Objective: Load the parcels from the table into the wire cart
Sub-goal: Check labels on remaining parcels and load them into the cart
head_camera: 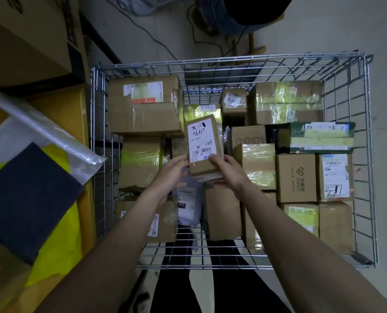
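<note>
A small brown parcel (203, 145) with a white shipping label is held above the middle of the wire cart (233, 61). My left hand (171, 171) touches its near left corner with the fingertips. My right hand (227, 170) grips its near right end, thumb over the label. A thin flat item lies pressed under the parcel. The cart holds several cardboard parcels, many wrapped in yellow-green tape, and a grey mailer bag (188, 204) under my left wrist.
Left of the cart lie a dark blue flat pad (27, 199), clear plastic film (41, 129) and yellow sheeting on a yellow surface. Large cartons (30, 37) stand at the upper left. Cables (161, 41) run over the floor beyond the cart.
</note>
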